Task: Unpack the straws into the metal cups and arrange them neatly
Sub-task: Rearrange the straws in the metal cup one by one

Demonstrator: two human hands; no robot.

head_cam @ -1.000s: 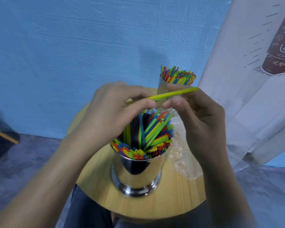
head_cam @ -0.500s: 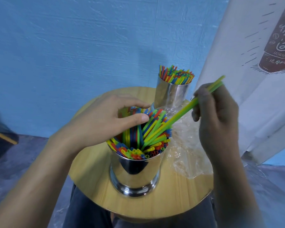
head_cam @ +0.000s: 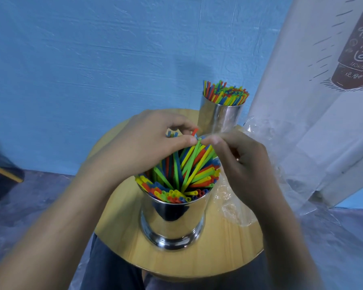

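Observation:
A shiny metal cup [head_cam: 172,222] stands at the front of the round wooden table [head_cam: 218,254], full of coloured straws [head_cam: 182,176]. My left hand [head_cam: 143,147] lies over the far side of the bundle, its fingers curled round the straw tops. My right hand [head_cam: 237,160] meets it from the right, thumb and fingertips pinching the upper ends of green and yellow straws. A second metal cup [head_cam: 220,118] packed with upright straws [head_cam: 226,94] stands at the back of the table.
A crumpled clear plastic bag [head_cam: 235,208] lies on the table right of the near cup. A white printed banner [head_cam: 314,105] hangs at the right, a blue wall behind. My knees in dark trousers [head_cam: 113,268] show under the table's front edge.
My right hand brought the long green straws down from the upper right into the near cup. It now meets my left hand at the straw tops.

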